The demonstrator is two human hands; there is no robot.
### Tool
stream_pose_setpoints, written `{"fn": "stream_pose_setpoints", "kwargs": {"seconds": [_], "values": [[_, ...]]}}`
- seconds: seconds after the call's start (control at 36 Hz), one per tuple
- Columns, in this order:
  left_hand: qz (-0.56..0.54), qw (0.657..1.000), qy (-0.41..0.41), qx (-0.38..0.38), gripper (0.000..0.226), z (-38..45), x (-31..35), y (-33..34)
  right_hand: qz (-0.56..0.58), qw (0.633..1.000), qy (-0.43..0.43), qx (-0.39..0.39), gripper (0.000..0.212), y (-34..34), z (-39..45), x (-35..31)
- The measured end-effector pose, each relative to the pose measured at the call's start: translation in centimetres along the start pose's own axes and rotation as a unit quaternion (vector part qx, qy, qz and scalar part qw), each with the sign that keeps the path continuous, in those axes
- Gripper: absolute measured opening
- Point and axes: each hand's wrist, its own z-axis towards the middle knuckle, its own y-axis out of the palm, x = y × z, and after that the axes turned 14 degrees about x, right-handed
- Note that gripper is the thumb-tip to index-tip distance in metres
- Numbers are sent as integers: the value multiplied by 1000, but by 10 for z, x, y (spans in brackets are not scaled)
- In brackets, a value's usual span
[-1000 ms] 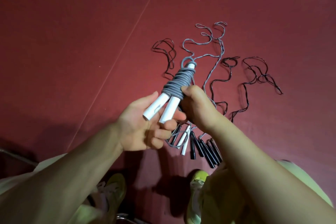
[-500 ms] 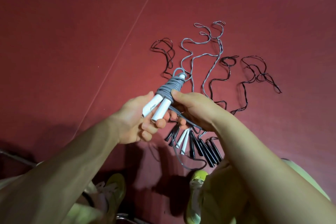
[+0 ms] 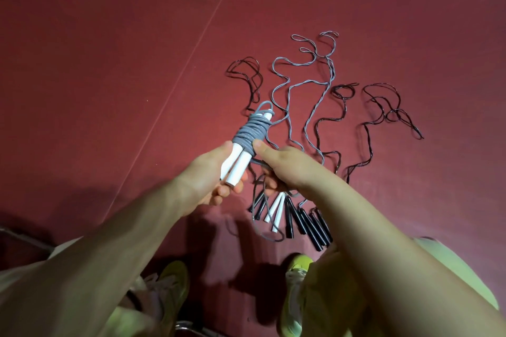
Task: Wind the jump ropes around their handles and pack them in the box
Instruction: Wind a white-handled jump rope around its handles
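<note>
Grey rope: wound round two white handles (image 3: 237,164), a loose tail hanging below.
Left hand (image 3: 208,180): fingers curled round the handle ends.
Right hand (image 3: 284,167): thumb on the coil (image 3: 250,133), fingers pinching the tail.
Floor (image 3: 109,63): red, bare to the left; unwound ropes (image 3: 323,107) lie at right, their handles (image 3: 298,219) near the shoes.
Change: the bundle is lower and the tail has come loose.

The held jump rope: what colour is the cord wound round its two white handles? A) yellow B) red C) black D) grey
D: the cord coiled round the white handles, which the left hand grips, is grey; the right hand holds its loose end.
</note>
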Motion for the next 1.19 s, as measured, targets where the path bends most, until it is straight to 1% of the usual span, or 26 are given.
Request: {"fn": "stream_pose_setpoints", "kwargs": {"seconds": [0.08,0.14,0.19,0.22,0.31,0.36,0.42,0.47,0.56,0.61,0.69,0.78,0.86,0.92,0.97,1.03,1.08,1.14,1.19], "values": [[21,999,36,24,60,3,-1,0,18,1000,-18,9,54,2,0,0],[72,994,67,52,62,5,-3,-2,39,999,-15,-7,52,3,-2,-1],[138,983,93,79,70,7,-5,-4,52,998,-6,-34,50,6,-4,-2],[158,979,101,87,68,9,-7,-6,55,997,-2,-45,51,7,-5,-2],[183,972,116,93,42,9,-9,-6,53,997,9,-55,56,7,-8,-6],[196,968,127,90,35,9,-10,-6,50,997,24,-59,64,6,-10,-8],[205,966,130,87,35,10,-9,-6,57,995,41,-66,68,6,-10,-7],[204,967,129,85,32,9,-8,-7,58,995,46,-64,67,6,-10,-7],[185,968,145,83,22,6,-5,-7,72,995,42,-50,55,7,-10,-7],[177,969,152,84,23,5,-5,-6,87,995,34,-46,47,7,-9,-7],[161,972,153,82,28,4,-3,-7,95,995,19,-32,43,7,-9,-9],[142,977,143,71,46,4,-3,-9,93,996,4,-11,42,7,-9,-12],[124,985,114,32,46,3,-1,-9,110,994,-3,8,42,6,-9,-13],[84,995,48,-20,46,-1,3,-8,136,991,1,21,40,4,-8,-14],[15,996,-25,-82,53,-5,7,-8,169,985,2,24,37,1,-8,-15],[-57,985,-70,-146,62,-9,12,-10,208,978,-3,11,37,-1,-10,-15],[-120,967,-95,-204,72,-11,13,-13,245,969,-9,-11,38,-2,-12,-15],[-145,953,-106,-245,78,-15,14,-12,263,964,-13,-33,33,-1,-13,-15],[-140,951,-106,-254,76,-19,13,-10,255,965,-20,-55,33,-1,-13,-16]]}}
